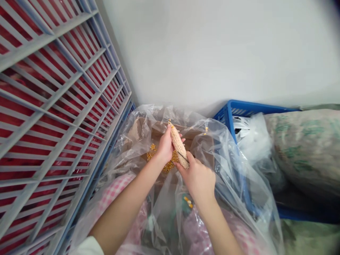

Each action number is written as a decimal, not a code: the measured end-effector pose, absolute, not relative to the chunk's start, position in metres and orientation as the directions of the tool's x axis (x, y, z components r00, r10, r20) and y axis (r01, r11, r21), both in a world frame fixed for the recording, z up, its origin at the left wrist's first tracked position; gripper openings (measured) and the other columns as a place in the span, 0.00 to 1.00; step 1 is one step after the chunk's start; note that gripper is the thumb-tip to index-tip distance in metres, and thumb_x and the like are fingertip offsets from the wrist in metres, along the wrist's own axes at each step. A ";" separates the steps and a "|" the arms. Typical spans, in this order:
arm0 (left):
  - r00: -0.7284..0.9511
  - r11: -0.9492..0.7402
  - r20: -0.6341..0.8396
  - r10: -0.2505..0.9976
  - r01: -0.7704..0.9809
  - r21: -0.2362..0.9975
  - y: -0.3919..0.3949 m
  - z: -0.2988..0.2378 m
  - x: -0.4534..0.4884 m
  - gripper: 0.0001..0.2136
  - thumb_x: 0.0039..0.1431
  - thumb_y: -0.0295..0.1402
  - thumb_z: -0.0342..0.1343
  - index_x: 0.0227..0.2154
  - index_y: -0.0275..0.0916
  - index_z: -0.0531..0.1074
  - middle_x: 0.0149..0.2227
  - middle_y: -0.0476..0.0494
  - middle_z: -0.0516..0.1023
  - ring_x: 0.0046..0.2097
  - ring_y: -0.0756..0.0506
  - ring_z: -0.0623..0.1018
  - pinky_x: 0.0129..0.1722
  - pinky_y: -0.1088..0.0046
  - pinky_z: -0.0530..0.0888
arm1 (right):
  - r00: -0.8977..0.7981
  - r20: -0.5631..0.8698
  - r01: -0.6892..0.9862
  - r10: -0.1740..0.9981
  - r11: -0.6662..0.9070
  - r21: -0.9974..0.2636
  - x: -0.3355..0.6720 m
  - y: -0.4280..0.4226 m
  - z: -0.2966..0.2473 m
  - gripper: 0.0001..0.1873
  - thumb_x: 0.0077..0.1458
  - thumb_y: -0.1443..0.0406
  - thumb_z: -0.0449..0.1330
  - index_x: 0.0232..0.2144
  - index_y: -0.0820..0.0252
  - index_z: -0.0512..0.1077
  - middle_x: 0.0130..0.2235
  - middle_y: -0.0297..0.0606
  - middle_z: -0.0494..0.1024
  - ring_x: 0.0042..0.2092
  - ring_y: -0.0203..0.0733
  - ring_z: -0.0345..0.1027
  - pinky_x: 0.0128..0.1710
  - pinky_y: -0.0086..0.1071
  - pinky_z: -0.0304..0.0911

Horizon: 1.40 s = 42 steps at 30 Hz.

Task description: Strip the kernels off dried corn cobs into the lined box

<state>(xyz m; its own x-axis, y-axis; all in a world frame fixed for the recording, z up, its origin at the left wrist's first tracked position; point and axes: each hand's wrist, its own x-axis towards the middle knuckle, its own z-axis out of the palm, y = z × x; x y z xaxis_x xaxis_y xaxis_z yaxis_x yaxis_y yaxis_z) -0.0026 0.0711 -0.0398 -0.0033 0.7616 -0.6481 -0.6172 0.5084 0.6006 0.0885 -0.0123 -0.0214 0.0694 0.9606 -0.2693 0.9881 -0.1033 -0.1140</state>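
Note:
A pale corn cob (175, 141), mostly bare with a few yellow kernels at its far tip, slants across the middle of the view. My left hand (166, 144) is closed around its upper part. At the cob's lower end, my right hand (200, 177) is closed on a thin dark tool (183, 156) lying across the cob; its thumb and forefinger are on either side of that end. The tool's handle is hidden. Loose yellow corn kernels (168, 167) lie below in a cardboard box (139, 129) lined with a clear plastic bag (223, 148).
A tall grey slatted crate (74, 124) with red inside rises close on the left. To the right, a blue crate (228, 113) holds white plastic bags (252, 138) and a large stuffed sack (305, 145). A white wall (212, 53) stands behind. Several kernels cling to the plastic.

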 end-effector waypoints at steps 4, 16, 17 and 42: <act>-0.027 0.520 -0.666 0.745 -0.602 0.606 0.073 -0.042 -0.002 0.14 0.56 0.44 0.47 0.25 0.37 0.63 0.20 0.51 0.66 0.21 0.51 0.69 0.26 0.73 0.70 | 0.056 -0.280 0.987 0.958 -0.095 -0.128 0.085 -0.016 -0.022 0.21 0.53 0.51 0.51 0.46 0.52 0.65 0.35 0.39 0.77 0.31 0.44 0.72 0.25 0.30 0.57; -0.232 0.417 -0.499 0.835 -0.325 0.849 0.068 -0.064 -0.004 0.21 0.39 0.35 0.64 0.38 0.42 0.66 0.45 0.44 0.71 0.49 0.44 0.69 0.45 0.75 0.64 | 0.096 -0.463 0.966 0.881 -0.195 -0.171 0.108 -0.008 -0.012 0.20 0.53 0.51 0.50 0.37 0.58 0.71 0.33 0.44 0.78 0.37 0.51 0.73 0.32 0.36 0.62; -0.345 0.376 -0.435 0.832 -0.226 0.899 0.070 -0.068 -0.007 0.24 0.39 0.35 0.64 0.42 0.43 0.65 0.51 0.43 0.67 0.55 0.44 0.65 0.49 0.75 0.62 | 0.101 -0.491 0.961 0.865 -0.212 -0.176 0.111 -0.008 -0.010 0.20 0.53 0.51 0.50 0.36 0.59 0.72 0.34 0.46 0.78 0.38 0.51 0.72 0.33 0.37 0.62; -0.001 0.008 -0.116 0.993 0.998 0.060 0.246 -0.114 -0.084 0.26 0.57 0.44 0.43 0.57 0.38 0.56 0.58 0.31 0.61 0.59 0.36 0.60 0.54 0.52 0.57 | 0.166 -0.420 0.912 0.892 -0.302 -0.279 0.133 -0.005 -0.001 0.18 0.54 0.55 0.50 0.36 0.62 0.72 0.33 0.49 0.78 0.36 0.52 0.73 0.33 0.38 0.63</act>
